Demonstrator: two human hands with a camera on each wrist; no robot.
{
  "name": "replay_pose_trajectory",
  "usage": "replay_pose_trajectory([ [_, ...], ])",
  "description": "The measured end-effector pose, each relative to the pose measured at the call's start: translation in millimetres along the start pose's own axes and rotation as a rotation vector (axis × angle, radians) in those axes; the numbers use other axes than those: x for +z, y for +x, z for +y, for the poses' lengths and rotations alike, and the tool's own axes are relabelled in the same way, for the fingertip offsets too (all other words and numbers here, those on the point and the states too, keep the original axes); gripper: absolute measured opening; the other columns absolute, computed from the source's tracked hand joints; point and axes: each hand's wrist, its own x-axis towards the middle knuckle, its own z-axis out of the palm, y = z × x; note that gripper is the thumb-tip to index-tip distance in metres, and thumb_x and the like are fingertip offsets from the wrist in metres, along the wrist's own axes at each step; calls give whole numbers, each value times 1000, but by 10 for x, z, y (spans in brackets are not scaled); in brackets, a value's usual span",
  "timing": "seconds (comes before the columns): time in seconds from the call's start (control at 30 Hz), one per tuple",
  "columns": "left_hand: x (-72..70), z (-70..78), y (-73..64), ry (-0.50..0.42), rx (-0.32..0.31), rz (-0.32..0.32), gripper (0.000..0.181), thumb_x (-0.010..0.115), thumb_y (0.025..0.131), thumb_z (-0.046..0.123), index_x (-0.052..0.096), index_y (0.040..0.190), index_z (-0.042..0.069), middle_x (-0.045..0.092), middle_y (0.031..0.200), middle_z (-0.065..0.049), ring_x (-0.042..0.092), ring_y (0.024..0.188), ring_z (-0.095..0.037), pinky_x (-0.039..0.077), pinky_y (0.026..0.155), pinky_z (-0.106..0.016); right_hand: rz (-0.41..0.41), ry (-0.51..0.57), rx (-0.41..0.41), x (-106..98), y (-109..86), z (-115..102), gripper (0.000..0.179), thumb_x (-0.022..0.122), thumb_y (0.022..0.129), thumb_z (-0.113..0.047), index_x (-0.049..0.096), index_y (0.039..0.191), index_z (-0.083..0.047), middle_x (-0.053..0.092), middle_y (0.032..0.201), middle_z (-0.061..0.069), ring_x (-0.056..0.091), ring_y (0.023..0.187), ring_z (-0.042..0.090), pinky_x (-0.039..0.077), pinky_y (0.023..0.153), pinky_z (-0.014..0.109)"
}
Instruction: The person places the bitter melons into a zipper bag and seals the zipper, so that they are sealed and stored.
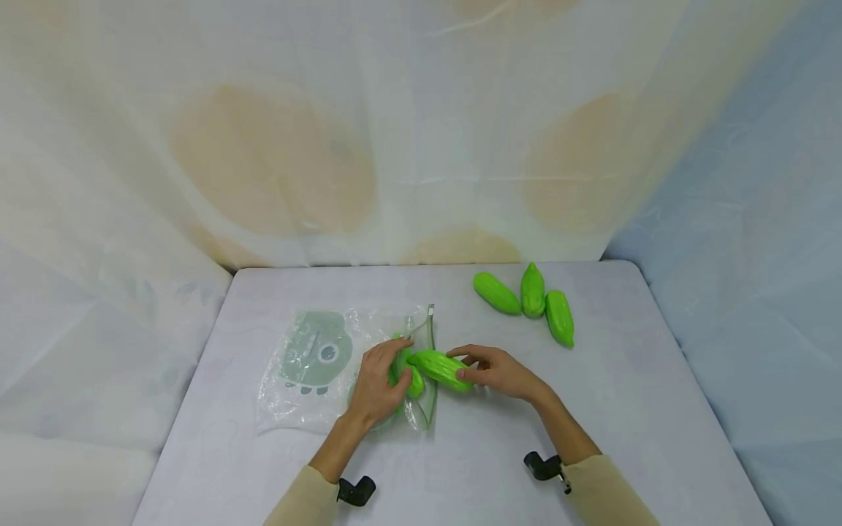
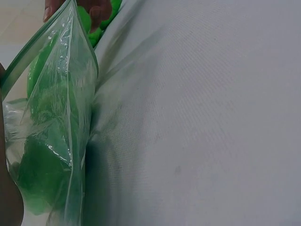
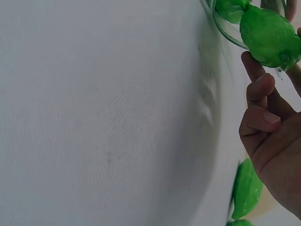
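Observation:
My right hand pinches a bright green ridged gourd by its near end, thumb on one side and fingers on the other. The gourd's far end lies at the mouth of a clear zip bag, which has a grey-green cartoon print. My left hand holds the bag near its opening, spreading the mouth apart. Inside the bag are green gourds, seen through the plastic in the left wrist view; their number is hard to tell. In the right wrist view the held gourd sits by the bag's rim.
Three more green gourds, a left one, a middle one and a right one, lie at the back right of the white-covered table. Pale curtains hang behind it and at both sides.

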Motion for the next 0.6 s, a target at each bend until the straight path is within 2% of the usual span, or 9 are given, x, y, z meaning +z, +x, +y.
replay_pose_trajectory([
  [0.1,2,-3,2,-3,5,2,45,65,86,18,63,131,13,65,132,-2,57,126,-27,41,105,-51,-6,-2,-2,21,23,-4,41,69,95,-35,63,135,-27,68,115,7,65,86,21,54,74,35],
  [0.6,-3,4,9,0,-6,-16,46,65,87,18,62,132,16,64,133,0,56,128,-26,39,107,-49,-4,-26,0,110,104,-63,42,68,94,-41,63,134,-30,69,111,5,63,82,20,52,71,35],
])
